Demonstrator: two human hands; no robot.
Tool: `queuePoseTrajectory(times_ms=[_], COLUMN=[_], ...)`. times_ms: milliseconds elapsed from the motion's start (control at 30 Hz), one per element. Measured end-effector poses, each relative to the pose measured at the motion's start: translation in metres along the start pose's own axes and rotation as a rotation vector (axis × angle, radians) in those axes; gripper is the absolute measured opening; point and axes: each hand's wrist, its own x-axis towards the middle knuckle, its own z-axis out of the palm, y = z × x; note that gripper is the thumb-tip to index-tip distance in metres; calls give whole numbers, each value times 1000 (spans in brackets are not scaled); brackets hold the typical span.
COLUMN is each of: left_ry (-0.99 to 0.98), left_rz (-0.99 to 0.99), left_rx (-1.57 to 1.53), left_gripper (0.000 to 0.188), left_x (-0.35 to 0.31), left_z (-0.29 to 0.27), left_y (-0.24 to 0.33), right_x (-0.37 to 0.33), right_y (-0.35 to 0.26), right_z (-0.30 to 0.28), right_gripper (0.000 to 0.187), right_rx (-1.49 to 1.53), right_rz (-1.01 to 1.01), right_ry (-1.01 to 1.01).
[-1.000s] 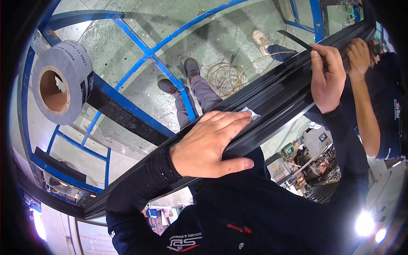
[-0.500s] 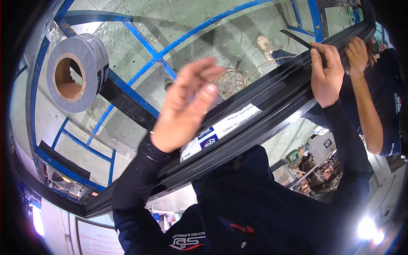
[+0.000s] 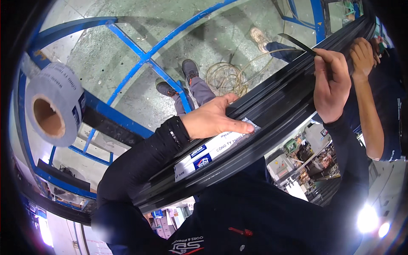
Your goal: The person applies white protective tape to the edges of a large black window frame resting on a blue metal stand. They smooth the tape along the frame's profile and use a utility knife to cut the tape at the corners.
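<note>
A long black profile bar (image 3: 272, 112) runs slantwise across the middle, from lower left to upper right. A white printed film strip (image 3: 212, 151) with blue patches lies along it. My left hand (image 3: 216, 117) grips the bar over its far edge, its thumb laid across the right end of the film; its fingertips are partly hidden behind the bar. Above the bar's right part, my right hand (image 3: 332, 87) is closed in a pinch on a thin black strip (image 3: 295, 43), whose free end points up and to the left.
A large roll of grey printed film (image 3: 55, 104) stands at the left by a blue metal frame (image 3: 146, 57). Another person's hand (image 3: 362, 57) rests near the bar's right end. A coiled hose (image 3: 225, 78) lies on the floor close to my shoes (image 3: 190, 70). Machinery (image 3: 312, 157) shows below right.
My left hand has come down from the air onto the bar and film, moving right. The right hand keeps its pinch on the thin strip. The view has shifted slightly.
</note>
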Motion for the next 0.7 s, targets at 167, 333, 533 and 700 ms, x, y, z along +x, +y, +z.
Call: queuePoseTrajectory(times_ms=[167,333,533,700], left_ry=[95,-38,249,363], left_rz=[64,129,-40,651], left_rx=[210,61,420,672], left_gripper=[95,94,80,38], left_x=[7,3,-4,-53], left_z=[7,-3,17,5], left_y=[3,-9,13,1], right_x=[-1,-2,-2,-4], right_y=[0,1,0,0], right_z=[1,1,2,0], right_gripper=[12,12,13,13], right_rx=[11,-11,24,-12], right_rz=[27,22,57,56], right_ry=[-20,-53,-67,-48])
